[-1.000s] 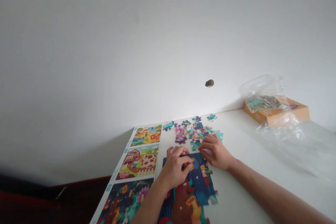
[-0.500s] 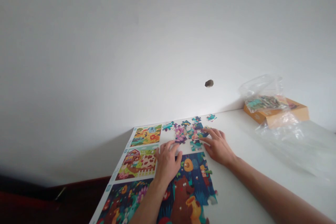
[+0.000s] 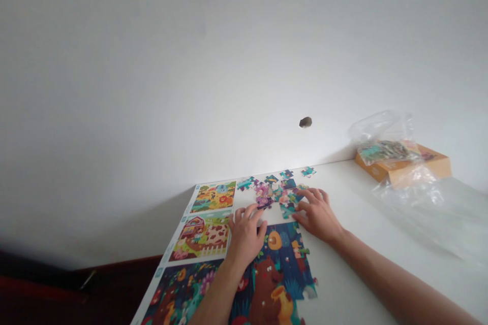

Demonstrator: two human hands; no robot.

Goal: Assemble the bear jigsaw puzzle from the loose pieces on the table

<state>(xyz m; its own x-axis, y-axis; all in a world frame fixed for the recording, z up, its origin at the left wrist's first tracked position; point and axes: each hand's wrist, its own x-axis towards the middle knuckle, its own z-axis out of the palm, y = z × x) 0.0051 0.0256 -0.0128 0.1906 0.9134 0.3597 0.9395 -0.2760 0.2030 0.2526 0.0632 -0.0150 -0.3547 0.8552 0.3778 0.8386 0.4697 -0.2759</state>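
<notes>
A partly joined jigsaw puzzle [image 3: 269,274] with a brown bear in a dark blue forest lies on the white table. My left hand [image 3: 246,238] rests over its upper left part, fingers spread and holding nothing, the fingertips near a purple puzzle piece [image 3: 263,195]. Beyond the puzzle, several loose pieces lie in a cluster. My right hand [image 3: 318,216] is at the cluster's right side, thumb and index finger closed at the edge of a teal puzzle piece [image 3: 287,210]. Its other fingers reach over neighbouring pieces and partly hide them.
A printed picture sheet [image 3: 202,236] lies along the table's left edge, partly under my left forearm. An orange box [image 3: 404,170] stands at the back right, with a clear plastic bag [image 3: 385,150] of pieces on it. The wall [image 3: 244,71] behind has a hole [image 3: 305,122].
My right thumb and index finger have drawn together at the edge of the teal puzzle piece. My left hand has stayed almost in place. The view has shifted slightly.
</notes>
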